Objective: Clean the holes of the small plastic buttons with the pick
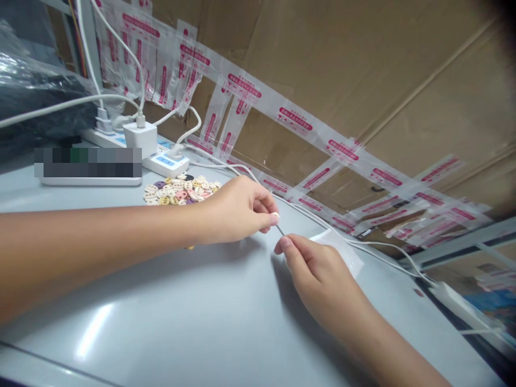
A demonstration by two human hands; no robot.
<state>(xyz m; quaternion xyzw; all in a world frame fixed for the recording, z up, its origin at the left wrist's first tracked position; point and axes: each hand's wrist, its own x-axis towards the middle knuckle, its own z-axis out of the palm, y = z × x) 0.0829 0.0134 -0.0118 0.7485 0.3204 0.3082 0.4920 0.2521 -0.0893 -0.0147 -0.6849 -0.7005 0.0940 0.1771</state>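
Observation:
My left hand (237, 210) is closed in a pinch on a small white bead (276, 215), most of which its fingertips hide. Just to the right and lower, my right hand (316, 266) pinches a thin dark cord or wire (280, 230) between thumb and forefinger. That thin piece runs straight up from the right fingertips to the bead; whether it passes through the hole I cannot tell. Behind my left wrist lies a pile of small flat beads (175, 191) in cream, yellow, pink and purple, with dark marks or holes. My forearm partly hides the pile.
A white power strip (165, 164) with a charger (140, 141) and cables stands at the back left. Before it is a white-edged device (91, 181), its face blurred out. A clear plastic bag (342, 244) lies behind my right hand. Taped cardboard (363, 97) walls the back.

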